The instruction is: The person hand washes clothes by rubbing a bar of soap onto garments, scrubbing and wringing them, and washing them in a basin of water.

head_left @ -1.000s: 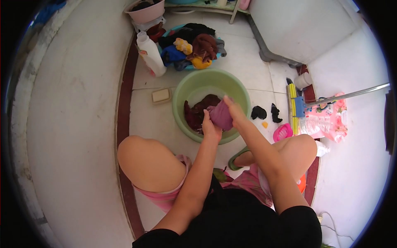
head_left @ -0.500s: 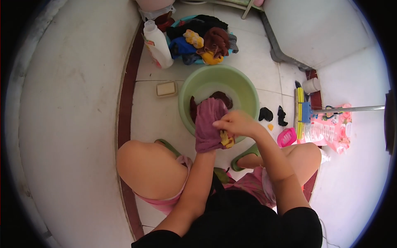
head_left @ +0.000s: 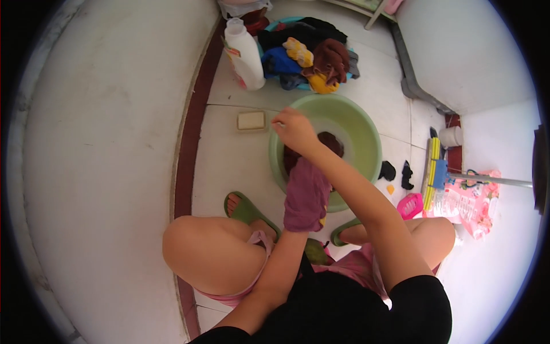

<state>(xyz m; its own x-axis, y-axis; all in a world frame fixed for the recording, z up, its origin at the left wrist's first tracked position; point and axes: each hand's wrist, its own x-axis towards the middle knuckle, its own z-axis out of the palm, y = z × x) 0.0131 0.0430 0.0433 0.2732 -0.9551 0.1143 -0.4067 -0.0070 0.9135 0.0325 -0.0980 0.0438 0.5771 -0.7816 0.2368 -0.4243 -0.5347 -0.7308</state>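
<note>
A purple cloth garment (head_left: pixel 306 198) is pulled over my left hand and wrist, so the fingers inside are hidden. A bit of yellow shows along its right edge. It hangs at the near rim of a green basin (head_left: pixel 366 140), where dark reddish-brown cloth (head_left: pixel 330 143) lies in the bottom. My right hand (head_left: pixel 296 133) is raised over the basin's left rim, apart from the garment. Its fingers are curled together, and whatever they may hold does not show. Nearest to it, on the left, a pale bar of soap (head_left: pixel 251 121) rests in a soap dish.
Behind the basin stand a white bottle (head_left: pixel 245 57) and a blue tub heaped with clothes (head_left: pixel 331 60). On the right are small black cloth pieces (head_left: pixel 388 171), a pink plastic brush (head_left: pixel 410 206), a mop (head_left: pixel 438 172) and a pink bag (head_left: pixel 478 200). Walls flank both sides.
My right hand has let go of the purple garment and moved left and away toward the soap. The view has shifted, so everything sits farther right.
</note>
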